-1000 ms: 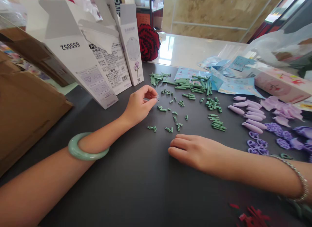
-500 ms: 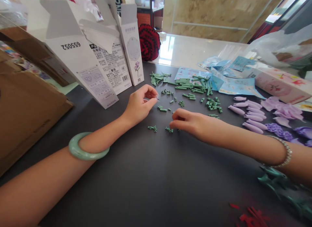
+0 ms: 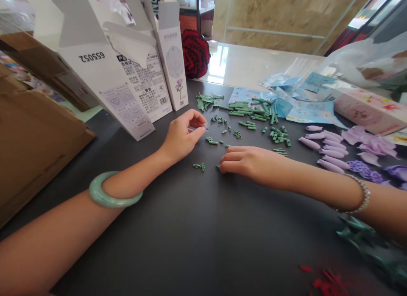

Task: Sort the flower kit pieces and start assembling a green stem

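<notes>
In the head view, the left hand [image 3: 183,135] was raised just above the dark tabletop [image 3: 178,241], its fingertips [image 3: 199,120] pinched closed on a small pale sliver [image 3: 205,127], too small to identify. A smooth, glossy jade-green bangle [image 3: 116,190] circled the left forearm. The right hand [image 3: 251,162] lay open with its fingers gently curled and held nothing visible, its fingertips just beside a tiny green plastic piece [image 3: 218,165]. A fine beaded bracelet [image 3: 352,201] sat on the right wrist.

Between and beyond the hands lay a small knobbly green cluster [image 3: 199,166], matte green moulded stems [image 3: 251,111], and ribbed green leaves [image 3: 206,101]. Rounded lilac petals [image 3: 327,145] and purple lattice pieces [image 3: 364,171] lay farther right. Thin white cartons [image 3: 136,88] stood upright beyond the left hand, partly blocking a crimson bouquet [image 3: 194,53]. A brown corrugated cardboard box [image 3: 34,154] filled the left edge, while blue printed sheets [image 3: 313,111], a pink box [image 3: 365,111], and crinkled clear plastic [image 3: 362,58] lay to the far right.
</notes>
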Action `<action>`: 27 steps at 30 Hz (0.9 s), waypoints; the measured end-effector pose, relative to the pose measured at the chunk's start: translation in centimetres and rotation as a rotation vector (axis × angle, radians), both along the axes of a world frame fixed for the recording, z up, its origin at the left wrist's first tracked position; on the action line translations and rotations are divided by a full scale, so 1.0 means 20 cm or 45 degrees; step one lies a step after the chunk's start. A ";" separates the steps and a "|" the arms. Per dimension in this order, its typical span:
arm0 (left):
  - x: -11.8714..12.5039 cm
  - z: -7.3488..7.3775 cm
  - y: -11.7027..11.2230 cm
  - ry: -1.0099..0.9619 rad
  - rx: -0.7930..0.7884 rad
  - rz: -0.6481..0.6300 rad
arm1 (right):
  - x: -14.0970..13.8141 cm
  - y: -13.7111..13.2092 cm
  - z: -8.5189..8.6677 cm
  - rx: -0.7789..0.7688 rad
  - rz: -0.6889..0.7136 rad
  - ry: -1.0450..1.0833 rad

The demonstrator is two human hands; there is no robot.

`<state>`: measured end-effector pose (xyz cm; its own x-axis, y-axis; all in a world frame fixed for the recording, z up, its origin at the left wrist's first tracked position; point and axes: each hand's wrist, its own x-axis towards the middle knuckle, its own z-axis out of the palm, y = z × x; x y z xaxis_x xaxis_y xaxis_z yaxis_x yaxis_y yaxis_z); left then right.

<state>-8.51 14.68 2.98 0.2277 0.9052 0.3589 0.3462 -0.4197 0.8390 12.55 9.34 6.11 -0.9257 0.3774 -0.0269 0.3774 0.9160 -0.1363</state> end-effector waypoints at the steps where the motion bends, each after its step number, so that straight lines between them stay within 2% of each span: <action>1: 0.00 0.00 0.00 0.001 0.003 -0.002 | 0.00 0.00 0.00 0.020 0.001 0.003; 9: 0.00 0.00 0.00 0.010 -0.006 -0.016 | 0.03 0.08 0.02 0.037 -0.150 0.253; 14: -0.01 -0.01 0.01 -0.048 -0.026 -0.010 | 0.01 0.17 0.03 -0.014 -0.334 0.435; 22: 0.00 -0.01 0.00 -0.077 -0.028 0.022 | -0.07 0.37 0.05 -0.198 -0.693 0.411; 24: 0.00 0.00 0.00 -0.045 -0.019 0.051 | -0.08 0.42 0.05 -0.212 -0.734 0.404; 27: -0.01 -0.01 0.01 0.037 0.027 0.163 | -0.11 0.47 0.05 -0.219 -0.702 0.369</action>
